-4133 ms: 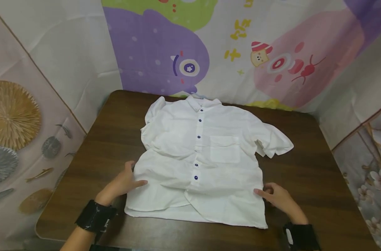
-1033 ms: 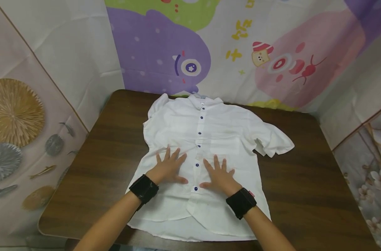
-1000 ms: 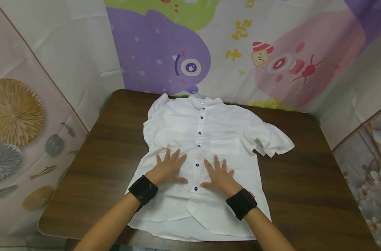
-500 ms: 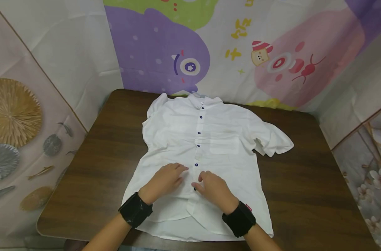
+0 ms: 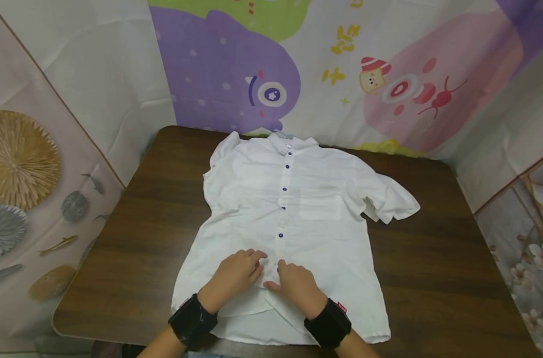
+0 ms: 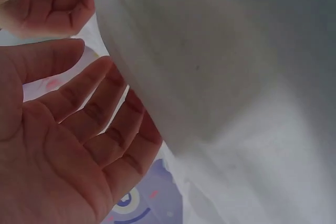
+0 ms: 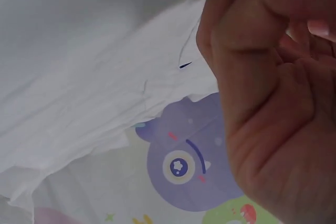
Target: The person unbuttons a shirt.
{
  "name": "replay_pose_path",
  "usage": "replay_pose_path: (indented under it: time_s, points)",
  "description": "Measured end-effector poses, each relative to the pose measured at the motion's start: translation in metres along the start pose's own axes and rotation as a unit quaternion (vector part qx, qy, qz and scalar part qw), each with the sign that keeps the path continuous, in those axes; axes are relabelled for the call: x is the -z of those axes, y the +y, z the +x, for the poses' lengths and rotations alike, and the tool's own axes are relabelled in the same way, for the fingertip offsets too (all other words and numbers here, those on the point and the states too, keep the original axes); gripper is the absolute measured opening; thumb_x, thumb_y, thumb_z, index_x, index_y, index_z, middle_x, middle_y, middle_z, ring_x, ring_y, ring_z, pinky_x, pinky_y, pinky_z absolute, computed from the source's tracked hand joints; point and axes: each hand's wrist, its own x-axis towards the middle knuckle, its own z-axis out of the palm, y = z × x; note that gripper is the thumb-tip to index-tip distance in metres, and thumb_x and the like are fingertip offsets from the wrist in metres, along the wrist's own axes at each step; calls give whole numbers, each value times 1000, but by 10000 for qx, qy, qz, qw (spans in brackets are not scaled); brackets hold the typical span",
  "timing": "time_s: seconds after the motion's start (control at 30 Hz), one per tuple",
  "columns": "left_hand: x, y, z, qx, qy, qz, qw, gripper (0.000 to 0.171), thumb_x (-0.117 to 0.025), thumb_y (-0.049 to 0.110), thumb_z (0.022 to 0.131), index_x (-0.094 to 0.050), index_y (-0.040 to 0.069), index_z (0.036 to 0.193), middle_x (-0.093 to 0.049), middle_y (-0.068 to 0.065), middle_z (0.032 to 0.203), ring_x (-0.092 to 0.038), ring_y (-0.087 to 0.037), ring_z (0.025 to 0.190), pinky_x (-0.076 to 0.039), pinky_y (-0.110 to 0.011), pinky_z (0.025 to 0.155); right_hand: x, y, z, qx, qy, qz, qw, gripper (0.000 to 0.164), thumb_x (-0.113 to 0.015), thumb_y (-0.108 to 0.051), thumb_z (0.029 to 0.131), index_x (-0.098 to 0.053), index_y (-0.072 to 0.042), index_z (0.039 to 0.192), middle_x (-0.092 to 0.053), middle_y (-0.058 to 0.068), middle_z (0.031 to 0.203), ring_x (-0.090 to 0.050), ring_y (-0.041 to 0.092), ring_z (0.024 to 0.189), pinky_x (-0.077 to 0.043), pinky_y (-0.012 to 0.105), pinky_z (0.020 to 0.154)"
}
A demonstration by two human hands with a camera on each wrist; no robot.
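A white short-sleeved button-up shirt (image 5: 249,169) lies face up, its collar toward the back wall. Dark blue buttons run down its front, and a chest pocket (image 5: 320,206) sits right of them. Over the lower front, my left hand (image 5: 233,273) is left of the button strip, its loosely bent fingers touching the cloth in the left wrist view. My right hand (image 5: 300,288) is on the other side with its thumb out and fingers loosely curled, close by the lowest button. No cloth shows gripped in either hand. Fingertips are partly hidden by the hands in the head view.
The shirt is spread on a dark brown wooden table (image 5: 428,278) with rounded corners. Behind it hangs a cartoon-printed cloth (image 5: 226,69). Patterned hangings stand at the left and right sides. Black bands (image 5: 193,320) circle both wrists.
Both hands, earlier spread flat on the shirt's middle, have drawn down toward the hem with their fingers bending. Before that they were at its lower side edges. The shirt's front now lies smoother and longer.
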Motion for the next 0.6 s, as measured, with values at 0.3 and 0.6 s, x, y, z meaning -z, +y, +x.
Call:
replay_pose_path:
  time_s: [0.3, 0.6]
  points:
    - [-3, 1, -7, -87, -2, -134, 9999, 18, -65, 15, 84, -67, 8, 101, -56, 2, 77, -54, -14, 70, -45, -27, 59, 0, 0, -3, 8, 127, 177, 9998, 16, -63, -15, 81, -51, -5, 77, -49, 4, 58, -45, 14, 48, -35, 28, 43]
    - [-2, 0, -5, -152, -69, -73, 9998, 18, -65, 17, 85, -66, 10, 101, -58, 2, 79, -55, -15, 72, -46, -28, 60, 9, 5, -5, -81, 12, 542, 9985, 10, -56, -10, 87, -59, -3, 93, -64, 9, 75, -55, 14, 57, -43, 29, 50]
